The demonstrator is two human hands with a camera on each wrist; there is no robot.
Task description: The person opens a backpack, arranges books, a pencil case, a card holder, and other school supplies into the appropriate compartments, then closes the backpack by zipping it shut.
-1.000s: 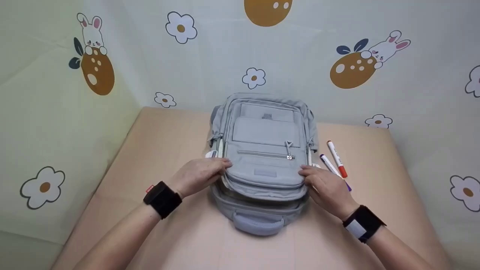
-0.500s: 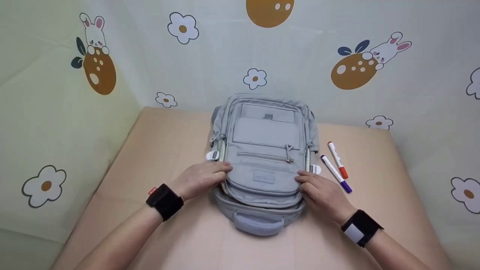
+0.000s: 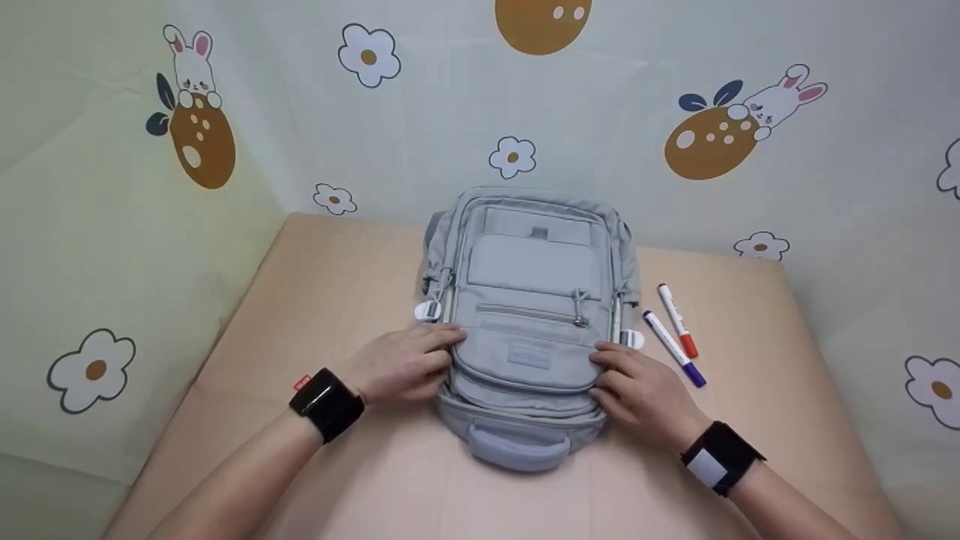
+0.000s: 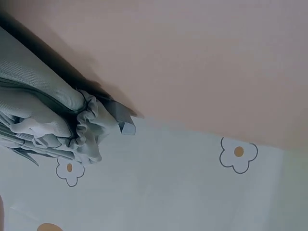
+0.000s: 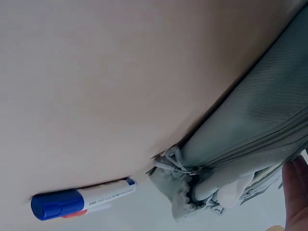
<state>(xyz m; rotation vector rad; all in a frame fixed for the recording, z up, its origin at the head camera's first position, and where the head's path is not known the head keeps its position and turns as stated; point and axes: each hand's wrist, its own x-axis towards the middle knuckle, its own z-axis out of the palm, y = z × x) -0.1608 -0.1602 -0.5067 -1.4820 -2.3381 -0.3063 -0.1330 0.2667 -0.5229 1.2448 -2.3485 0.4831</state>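
A grey backpack (image 3: 529, 315) lies flat on its back in the middle of the peach table (image 3: 330, 270), its padded carry handle (image 3: 517, 452) pointing toward the person and its far end close to the patterned backdrop (image 3: 420, 105). It's a soft, ribbed fabric bag, pale grey all over, with stacked front pockets: a flat panel near the far end, a horizontal zip across the middle with a small metal pull (image 3: 580, 319) hanging at its right end, and a rounded lower pocket bearing a small rectangular label (image 3: 529, 357). White clips (image 3: 427, 310) stick out at both sides.

The left hand (image 3: 401, 361) sits at the bag's left edge, fingers curled in against the seam of the lower pocket, gripping the fabric there. The right hand (image 3: 637, 390) mirrors it on the right edge, fingers bent round the pocket's side, clutching it too. Both wrists carry black bands.

From the right wrist view the bag's side shows fine ribbing, a zip line and a gathered elastic pocket (image 5: 187, 195). The left wrist view shows the same bunched fabric and a short grey strap end (image 4: 122, 118) on the other side.

Just right of the bag, two markers lie side by side on the table: a purple-capped marker (image 3: 673, 348) nearer the bag and a red-capped marker (image 3: 678, 319) beyond it.
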